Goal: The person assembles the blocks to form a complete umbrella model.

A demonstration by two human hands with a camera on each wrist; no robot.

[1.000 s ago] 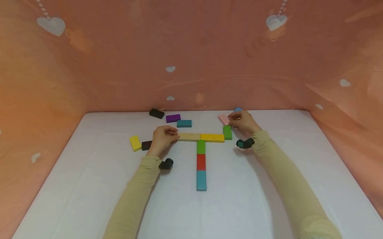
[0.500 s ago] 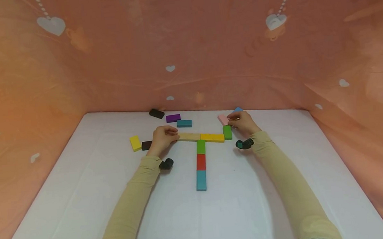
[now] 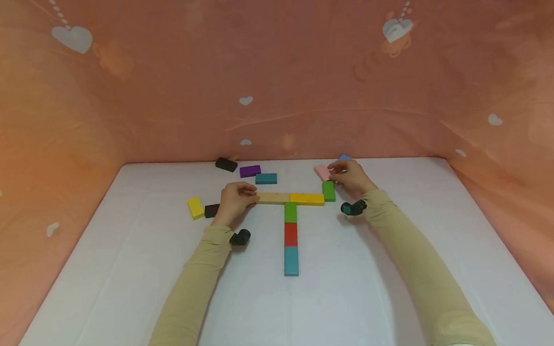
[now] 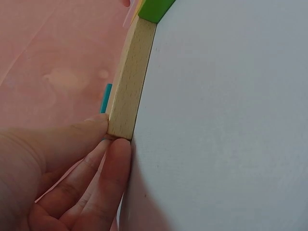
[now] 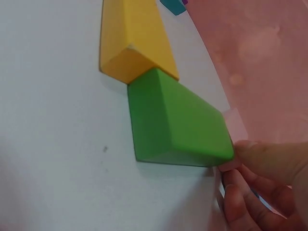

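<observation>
My left hand (image 3: 236,200) is at the left end of a plain wooden block (image 3: 274,198). In the left wrist view the thumb lies on the block's side and a fingertip presses its end, pinching the corner. That block meets a yellow-orange block (image 3: 307,199), forming a row. My right hand (image 3: 351,177) pinches the near end of a pink block (image 3: 322,172), which slants beyond a green block (image 3: 328,191). In the right wrist view the thumb is right at the green block's far end, and the pink block is mostly hidden behind it.
A stem of green (image 3: 291,212), red (image 3: 290,234) and blue (image 3: 291,261) blocks runs down from the row. Loose yellow (image 3: 196,208), black (image 3: 226,164), purple (image 3: 250,171) and teal (image 3: 266,178) blocks lie about. Another black block (image 3: 211,210) is beside my left hand; a blue one (image 3: 344,157) lies behind my right.
</observation>
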